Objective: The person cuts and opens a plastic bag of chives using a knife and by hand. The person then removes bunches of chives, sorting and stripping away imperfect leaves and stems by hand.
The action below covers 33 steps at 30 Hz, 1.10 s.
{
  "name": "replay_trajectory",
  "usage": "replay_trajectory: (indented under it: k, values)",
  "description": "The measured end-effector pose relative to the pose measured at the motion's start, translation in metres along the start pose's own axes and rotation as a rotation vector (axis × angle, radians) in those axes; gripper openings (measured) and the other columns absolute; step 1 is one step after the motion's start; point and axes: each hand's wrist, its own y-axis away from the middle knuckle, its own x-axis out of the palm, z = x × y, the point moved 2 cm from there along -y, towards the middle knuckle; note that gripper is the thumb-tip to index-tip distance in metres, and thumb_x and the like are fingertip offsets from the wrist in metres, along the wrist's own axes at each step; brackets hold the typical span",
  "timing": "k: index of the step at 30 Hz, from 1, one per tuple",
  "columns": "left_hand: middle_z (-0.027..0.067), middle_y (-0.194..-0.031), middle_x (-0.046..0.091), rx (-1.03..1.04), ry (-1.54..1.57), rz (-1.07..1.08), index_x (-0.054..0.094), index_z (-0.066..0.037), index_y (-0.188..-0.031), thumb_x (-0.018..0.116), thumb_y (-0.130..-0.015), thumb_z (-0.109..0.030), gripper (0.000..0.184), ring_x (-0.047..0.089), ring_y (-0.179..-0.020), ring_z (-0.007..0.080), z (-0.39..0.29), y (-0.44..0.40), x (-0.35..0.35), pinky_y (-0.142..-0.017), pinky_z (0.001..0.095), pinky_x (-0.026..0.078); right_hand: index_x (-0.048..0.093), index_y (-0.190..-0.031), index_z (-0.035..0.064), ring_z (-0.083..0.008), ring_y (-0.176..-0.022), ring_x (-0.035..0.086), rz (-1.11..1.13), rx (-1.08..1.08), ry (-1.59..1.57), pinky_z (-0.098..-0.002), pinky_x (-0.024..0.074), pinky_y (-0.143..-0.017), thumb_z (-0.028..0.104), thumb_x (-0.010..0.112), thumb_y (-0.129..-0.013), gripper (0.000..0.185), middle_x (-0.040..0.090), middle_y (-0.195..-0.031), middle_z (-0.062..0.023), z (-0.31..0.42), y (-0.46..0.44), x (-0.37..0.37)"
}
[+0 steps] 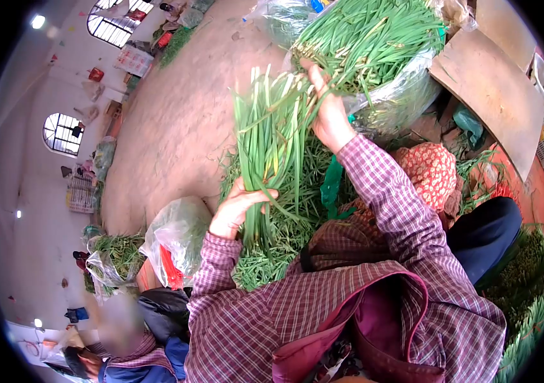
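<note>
My left hand is wrapped around the lower, leafy part of a bunch of garlic chives. The bunch stands roughly upright, pale cut ends at the top. Beside those pale ends, my right hand is closed on some of the stalks, its fingers partly hidden among the green. Just beyond it, a large heap of garlic chives lies on clear plastic. Below the held bunch, loose green leaves and trimmings cover my lap area and the floor.
A clear plastic bag with red inside sits to the left. Another person is at lower left. Cardboard leans at upper right, and more bundled greens lie at lower right. Bare floor stretches beyond.
</note>
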Motion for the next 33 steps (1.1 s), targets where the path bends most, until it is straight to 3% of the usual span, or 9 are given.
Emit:
replay_trajectory:
  k: [6,12,13,15,17,18,24,29,33]
  values:
    - [0.0074,-0.096,0.067,0.045,-0.202,0.039,0.059,-0.004,-0.112,0.067,-0.079,-0.004,0.034,0.060,-0.069,0.0084,-0.030,0.011,-0.016,-0.049,0.0195,0.044,0.044,-0.083,0.0120,-0.0096,-0.055,0.040,-0.094,-0.019,0.002,-0.0233,0.0364,-0.047,0.046,0.043,-0.095,0.036,0.041,-0.065,0.0018,0.046,-0.028,-0.026]
    - [0.0110,-0.098,0.068,0.394,-0.983,-0.449,0.054,-0.013,-0.126,0.071,-0.067,-0.006,0.062,0.062,-0.065,0.0162,0.014,-0.018,-0.128,-0.055,0.0307,0.050,0.043,-0.080,0.0143,-0.0063,-0.045,0.030,0.194,-0.155,0.238,-0.0204,0.0212,-0.040,0.044,0.041,-0.096,0.034,0.034,-0.057,0.0061,0.115,-0.043,-0.062]
    - [0.0112,-0.094,0.067,0.519,-1.357,-0.509,0.051,-0.015,-0.128,0.071,-0.064,-0.006,0.068,0.062,-0.064,0.0202,0.034,-0.031,-0.154,-0.057,0.0338,0.051,0.051,-0.090,0.0098,-0.0050,-0.043,0.032,-0.069,-0.167,0.573,-0.0212,0.0284,-0.039,0.047,0.042,-0.095,0.039,0.037,-0.053,0.0073,0.094,-0.033,-0.061]
    - [0.0115,-0.089,0.066,0.661,-1.752,-0.553,0.048,-0.018,-0.131,0.071,-0.061,-0.006,0.074,0.063,-0.064,0.0241,0.020,-0.034,-0.154,-0.059,0.0369,0.051,0.045,-0.113,0.0169,-0.0193,-0.081,0.041,0.315,0.210,1.589,-0.0326,0.0344,-0.070,0.042,0.056,-0.086,0.038,0.044,-0.090,-0.0037,0.052,-0.019,-0.074]
    - [0.0107,-0.083,0.064,0.363,-1.867,-0.523,0.044,-0.025,-0.133,0.069,-0.058,-0.005,0.082,0.063,-0.064,0.0270,-0.011,-0.025,-0.109,-0.058,0.0384,0.051,0.039,-0.136,0.0241,-0.0335,-0.118,0.050,0.800,0.499,2.115,-0.0440,0.0404,-0.101,0.037,0.070,-0.078,0.068,0.051,-0.126,-0.0146,0.023,0.016,-0.075]
    - [0.0107,-0.083,0.064,0.337,-1.863,-0.516,0.044,-0.025,-0.133,0.069,-0.058,-0.005,0.082,0.063,-0.064,0.0270,-0.001,-0.020,-0.114,-0.058,0.0384,0.051,0.043,-0.133,0.0215,-0.0309,-0.111,0.056,0.897,0.485,2.286,-0.0428,0.0455,-0.095,0.036,0.072,-0.076,0.066,0.055,-0.121,-0.0148,0.016,0.025,-0.083]
    - [0.0099,-0.090,0.063,0.406,-1.811,-0.697,0.042,-0.030,-0.134,0.064,-0.060,-0.003,0.082,0.062,-0.062,0.0248,-0.028,-0.024,-0.108,-0.058,0.0360,0.051,0.064,-0.097,0.0112,-0.0303,-0.077,0.064,0.621,-0.263,1.772,-0.0387,0.0521,-0.071,0.035,0.057,-0.087,0.027,0.067,-0.086,-0.0120,0.034,0.023,-0.041]
    - [0.0057,-0.091,0.060,0.658,-1.637,-0.722,0.040,-0.030,-0.136,0.064,-0.058,0.000,0.088,0.059,-0.062,0.0237,-0.042,-0.026,-0.076,-0.057,0.0350,0.050,0.064,-0.100,0.0098,-0.0235,-0.076,0.065,0.499,-0.057,1.870,-0.0398,0.0510,-0.075,0.068,0.037,-0.085,0.066,0.066,-0.084,-0.0104,0.009,0.033,-0.005]
    - [0.0066,-0.091,0.058,0.653,-1.662,-0.692,0.039,-0.030,-0.137,0.065,-0.056,0.001,0.091,0.058,-0.060,0.0228,-0.049,-0.025,-0.053,-0.056,0.0345,0.049,0.065,-0.093,0.0062,-0.0260,-0.074,0.065,0.441,-0.242,1.985,-0.0416,0.0447,-0.083,0.062,0.039,-0.087,0.061,0.066,-0.077,-0.0119,-0.036,0.028,-0.001]
